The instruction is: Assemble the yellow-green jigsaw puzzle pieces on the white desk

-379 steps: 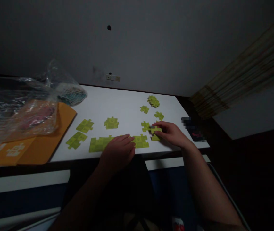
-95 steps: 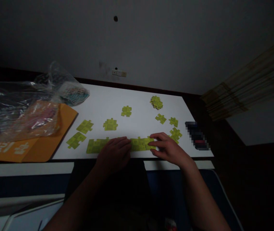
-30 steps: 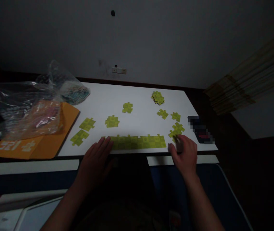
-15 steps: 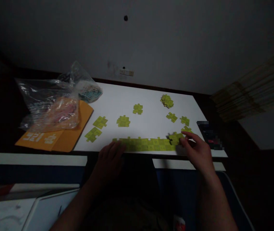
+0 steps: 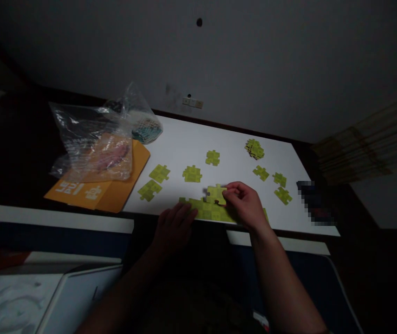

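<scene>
Between the thumb and fingers of my right hand is a green puzzle piece, pinched by its right edge. It hovers over or touches a joined row of green puzzle pieces along the table's near edge; I cannot tell which. My right hand hides part of that row. My left hand lies with its fingers stretched out on the row's left end. Loose green pieces lie farther back, among them one puzzle piece in the middle and another puzzle piece nearer the row.
On the white table, an orange paper envelope lies at left under a clear plastic bag. A stack of green pieces sits at the back right. A blurred dark object lies by the right edge.
My right hand has carried the green puzzle piece leftward, from the row's right end to above its middle. My left hand stays at the row's left end. The camera view has shifted slightly.
</scene>
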A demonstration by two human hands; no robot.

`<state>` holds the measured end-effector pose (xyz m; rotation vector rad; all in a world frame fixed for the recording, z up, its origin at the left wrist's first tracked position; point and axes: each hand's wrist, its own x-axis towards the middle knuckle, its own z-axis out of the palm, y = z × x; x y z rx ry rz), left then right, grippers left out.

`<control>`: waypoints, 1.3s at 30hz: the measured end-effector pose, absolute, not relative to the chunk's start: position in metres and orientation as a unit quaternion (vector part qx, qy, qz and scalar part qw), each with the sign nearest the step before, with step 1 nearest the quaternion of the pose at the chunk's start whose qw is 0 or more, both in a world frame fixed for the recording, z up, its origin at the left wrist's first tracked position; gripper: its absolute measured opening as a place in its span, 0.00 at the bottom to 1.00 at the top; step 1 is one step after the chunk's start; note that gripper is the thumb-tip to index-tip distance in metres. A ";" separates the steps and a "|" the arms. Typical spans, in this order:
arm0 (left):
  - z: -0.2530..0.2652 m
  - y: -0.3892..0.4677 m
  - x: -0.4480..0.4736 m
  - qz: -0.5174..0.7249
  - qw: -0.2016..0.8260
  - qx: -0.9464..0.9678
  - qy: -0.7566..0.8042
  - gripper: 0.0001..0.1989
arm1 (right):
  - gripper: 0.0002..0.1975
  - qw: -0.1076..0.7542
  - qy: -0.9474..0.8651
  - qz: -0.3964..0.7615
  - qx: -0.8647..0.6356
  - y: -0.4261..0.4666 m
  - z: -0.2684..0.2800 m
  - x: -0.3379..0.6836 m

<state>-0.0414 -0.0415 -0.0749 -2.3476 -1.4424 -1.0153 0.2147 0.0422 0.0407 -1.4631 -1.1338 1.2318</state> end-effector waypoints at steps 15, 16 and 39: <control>-0.078 -0.041 -0.040 -0.329 0.098 -0.796 -0.499 0.27 | 0.19 0.421 -0.475 0.472 -0.612 0.044 0.042 0.217; -0.077 -0.040 -0.040 -0.333 0.103 -0.795 -0.496 0.27 | 0.18 0.426 -0.472 0.469 -0.613 0.043 0.042 0.222; 0.003 -0.044 0.136 -0.222 -0.066 -0.918 -0.320 0.35 | 0.20 0.374 -0.536 0.342 -0.675 0.042 0.024 0.379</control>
